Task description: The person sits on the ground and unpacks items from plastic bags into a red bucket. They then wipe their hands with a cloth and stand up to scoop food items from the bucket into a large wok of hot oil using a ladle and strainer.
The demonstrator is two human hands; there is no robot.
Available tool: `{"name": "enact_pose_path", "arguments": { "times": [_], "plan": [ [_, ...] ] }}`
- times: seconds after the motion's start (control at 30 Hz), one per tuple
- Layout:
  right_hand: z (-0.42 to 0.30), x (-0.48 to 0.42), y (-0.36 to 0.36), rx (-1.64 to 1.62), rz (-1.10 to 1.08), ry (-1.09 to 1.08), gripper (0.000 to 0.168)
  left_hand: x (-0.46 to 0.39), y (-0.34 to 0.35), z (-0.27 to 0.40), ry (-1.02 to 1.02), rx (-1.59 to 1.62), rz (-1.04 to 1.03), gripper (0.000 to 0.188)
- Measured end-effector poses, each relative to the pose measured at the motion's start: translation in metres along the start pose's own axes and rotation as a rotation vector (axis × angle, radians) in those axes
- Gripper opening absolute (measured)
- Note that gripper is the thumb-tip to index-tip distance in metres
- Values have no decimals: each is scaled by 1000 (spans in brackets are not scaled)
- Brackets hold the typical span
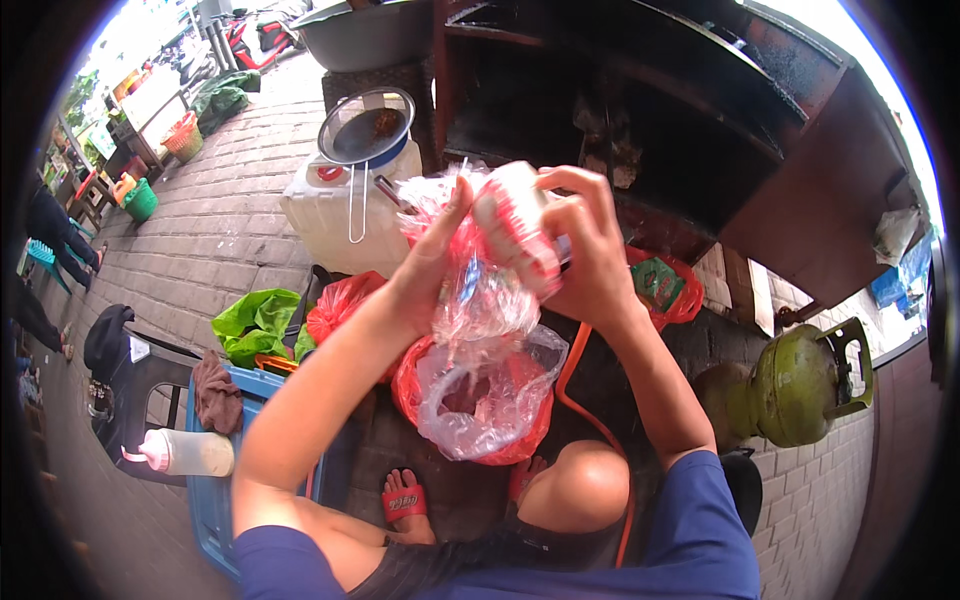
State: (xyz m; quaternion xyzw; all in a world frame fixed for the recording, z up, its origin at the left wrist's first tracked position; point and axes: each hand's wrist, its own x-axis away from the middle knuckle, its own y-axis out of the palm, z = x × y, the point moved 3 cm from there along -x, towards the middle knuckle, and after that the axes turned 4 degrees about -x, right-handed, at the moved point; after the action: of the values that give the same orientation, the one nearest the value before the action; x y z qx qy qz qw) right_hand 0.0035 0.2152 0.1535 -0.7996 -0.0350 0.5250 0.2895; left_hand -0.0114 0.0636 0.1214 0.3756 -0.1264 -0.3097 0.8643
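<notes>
My left hand grips a clear and red plastic bag, its thumb raised along the side. In my right hand is a blurred red-and-white package, held against the upper part of that bag; what it is, I cannot tell. Both hands are up at chest height, close together. Below them an open red plastic bag with a clear plastic liner sits on the ground between my feet; its contents are unclear.
A mesh strainer rests over a blue-rimmed bowl on a white jerrycan. Right stand green gas cylinders, with an orange hose crossing the ground. Left is a blue plastic box carrying a squeeze bottle. People's legs show far left.
</notes>
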Motion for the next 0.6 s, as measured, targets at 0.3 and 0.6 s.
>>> {"name": "enact_pose_path", "arguments": {
  "times": [0.3, 0.6],
  "plan": [
    [5, 9, 15, -392, -439, 263, 91, -20, -66, -32, -177, 104, -84, 50],
    [65, 20, 57, -842, -239, 971, 52, -46, -126, -8, 180, -914, 692, 65]
  ]
}}
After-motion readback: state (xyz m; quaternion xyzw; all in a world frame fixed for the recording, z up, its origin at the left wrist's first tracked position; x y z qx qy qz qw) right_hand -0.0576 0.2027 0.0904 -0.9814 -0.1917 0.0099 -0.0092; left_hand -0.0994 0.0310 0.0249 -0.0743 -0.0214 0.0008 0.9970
